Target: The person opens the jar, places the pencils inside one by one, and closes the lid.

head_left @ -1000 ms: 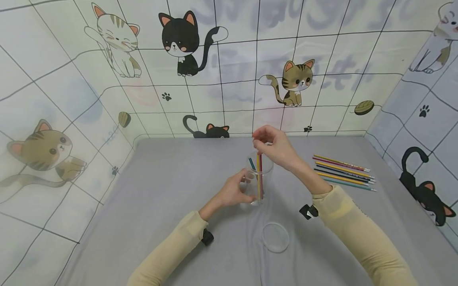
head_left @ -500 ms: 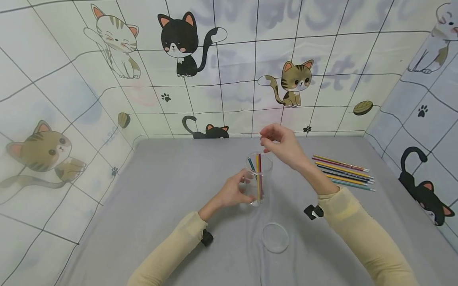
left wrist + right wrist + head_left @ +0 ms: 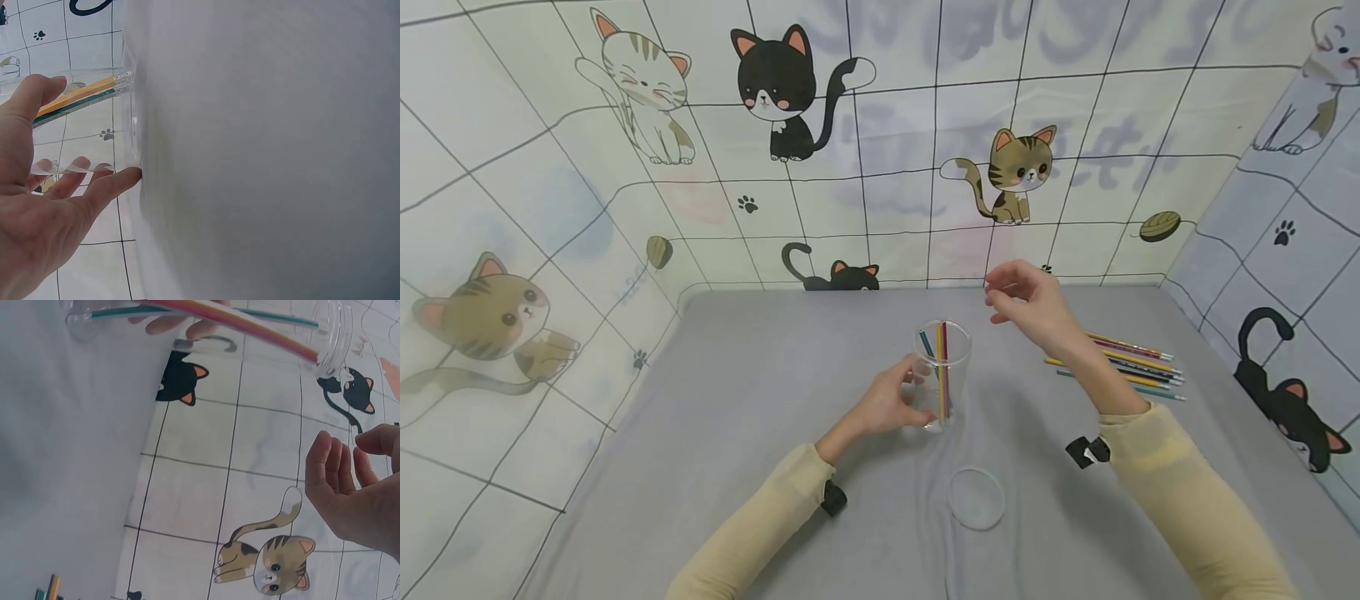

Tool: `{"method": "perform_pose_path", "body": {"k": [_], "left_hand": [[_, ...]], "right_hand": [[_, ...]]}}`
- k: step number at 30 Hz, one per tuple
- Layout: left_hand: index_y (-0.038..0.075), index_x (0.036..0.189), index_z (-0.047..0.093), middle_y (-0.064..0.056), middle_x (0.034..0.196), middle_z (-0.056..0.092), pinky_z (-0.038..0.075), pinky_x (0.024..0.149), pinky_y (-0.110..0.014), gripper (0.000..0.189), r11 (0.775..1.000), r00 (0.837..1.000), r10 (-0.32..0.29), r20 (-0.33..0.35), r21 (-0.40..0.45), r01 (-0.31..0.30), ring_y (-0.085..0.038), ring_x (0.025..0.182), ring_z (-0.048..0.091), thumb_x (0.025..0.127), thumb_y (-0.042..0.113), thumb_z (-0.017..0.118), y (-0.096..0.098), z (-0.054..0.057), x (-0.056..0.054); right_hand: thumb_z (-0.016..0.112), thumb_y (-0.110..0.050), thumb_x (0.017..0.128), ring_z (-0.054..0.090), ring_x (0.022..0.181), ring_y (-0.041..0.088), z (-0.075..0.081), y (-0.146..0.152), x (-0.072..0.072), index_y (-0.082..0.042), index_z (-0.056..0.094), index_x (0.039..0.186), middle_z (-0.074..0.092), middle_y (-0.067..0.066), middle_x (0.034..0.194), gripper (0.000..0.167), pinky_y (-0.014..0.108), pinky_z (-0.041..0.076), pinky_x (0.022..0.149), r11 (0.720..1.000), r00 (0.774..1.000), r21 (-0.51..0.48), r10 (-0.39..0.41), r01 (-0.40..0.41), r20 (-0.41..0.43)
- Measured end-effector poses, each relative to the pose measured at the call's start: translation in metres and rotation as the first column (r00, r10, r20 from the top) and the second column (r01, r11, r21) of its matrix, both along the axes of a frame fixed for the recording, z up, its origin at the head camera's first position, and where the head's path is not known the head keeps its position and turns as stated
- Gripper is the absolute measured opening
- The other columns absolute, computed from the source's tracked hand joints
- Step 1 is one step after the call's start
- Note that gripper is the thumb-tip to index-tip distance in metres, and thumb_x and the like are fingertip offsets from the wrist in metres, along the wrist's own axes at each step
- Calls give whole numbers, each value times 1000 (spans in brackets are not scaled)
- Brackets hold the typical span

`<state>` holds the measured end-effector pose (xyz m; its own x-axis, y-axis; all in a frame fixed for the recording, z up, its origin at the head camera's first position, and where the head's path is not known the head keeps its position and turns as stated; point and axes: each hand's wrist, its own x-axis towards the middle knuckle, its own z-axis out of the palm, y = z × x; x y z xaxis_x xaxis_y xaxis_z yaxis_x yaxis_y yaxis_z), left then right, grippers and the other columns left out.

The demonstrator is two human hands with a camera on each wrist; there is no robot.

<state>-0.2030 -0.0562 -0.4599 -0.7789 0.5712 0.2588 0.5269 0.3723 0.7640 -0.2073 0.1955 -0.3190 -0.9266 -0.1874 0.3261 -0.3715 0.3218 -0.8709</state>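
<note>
A clear jar (image 3: 957,379) stands upright on the grey cloth. Inside it lean a teal pencil (image 3: 927,343), a yellow pencil (image 3: 940,375) and a red pencil (image 3: 946,367). My left hand (image 3: 883,400) grips the jar low on its left side, thumb and fingers around the wall, as the left wrist view also shows. My right hand (image 3: 1030,304) hovers in the air to the right of the jar. Its fingers are loosely bent, with nothing between them in the right wrist view. Beneath and beyond the right forearm lies a row of several pencils (image 3: 1138,350).
A clear round lid (image 3: 977,498) lies flat on the cloth in front of the jar. Creases run through the grey cloth (image 3: 760,358) near the lid. Cat-print curtains (image 3: 895,200) close off the back and both sides.
My right hand has drawn away from the jar's mouth toward the right, over the row of pencils, its fingers loosened. The left hand and the jar have stayed put.
</note>
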Motion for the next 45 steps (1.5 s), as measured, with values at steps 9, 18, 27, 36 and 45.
{"method": "perform_pose_path", "body": {"k": [9, 18, 27, 36, 45], "left_hand": [[12, 133, 49, -11, 127, 60, 55, 80, -27, 70, 1000, 1000, 0, 4, 7, 0, -28, 113, 61, 74, 9, 86, 0, 2, 0], [11, 133, 48, -12, 128, 60, 55, 80, -26, 70, 1000, 1000, 0, 7, -3, 0, -27, 114, 61, 74, 9, 86, 0, 1, -1], [10, 133, 48, -13, 129, 59, 55, 81, -27, 69, 1000, 1000, -10, 8, -1, 10, -29, 114, 60, 74, 9, 85, 0, 3, -1], [12, 133, 48, -12, 129, 59, 56, 81, -27, 70, 1000, 1000, -11, 8, 1, 11, -29, 115, 60, 74, 10, 86, -1, 1, -1], [13, 138, 46, -14, 130, 59, 55, 82, -28, 74, 1000, 1000, -10, 27, -8, 10, -28, 116, 59, 75, 9, 85, 0, 0, -1]], "right_hand": [[58, -9, 100, 61, 90, 17, -12, 25, 3, 3, 55, 120, 58, 21, 113, 24, 24, 59, 72, 994, 997, 88, -73, 70, 26], [57, -9, 100, 61, 89, 11, -25, 51, 6, 4, 53, 123, 58, 21, 114, 26, 22, 58, 72, 985, 992, 133, -120, 114, 41], [55, -7, 101, 59, 88, 6, -40, 74, 8, 4, 52, 126, 56, 20, 116, 27, 23, 58, 70, 978, 986, 149, -158, 148, 52], [55, -5, 101, 60, 86, 3, -52, 84, 13, 7, 52, 124, 56, 24, 112, 26, 22, 58, 70, 979, 984, 132, -167, 158, 62], [56, -4, 100, 62, 91, 13, -69, 98, 15, 8, 52, 121, 55, 26, 113, 25, 21, 58, 68, 969, 971, 139, -218, 203, 101]]}}
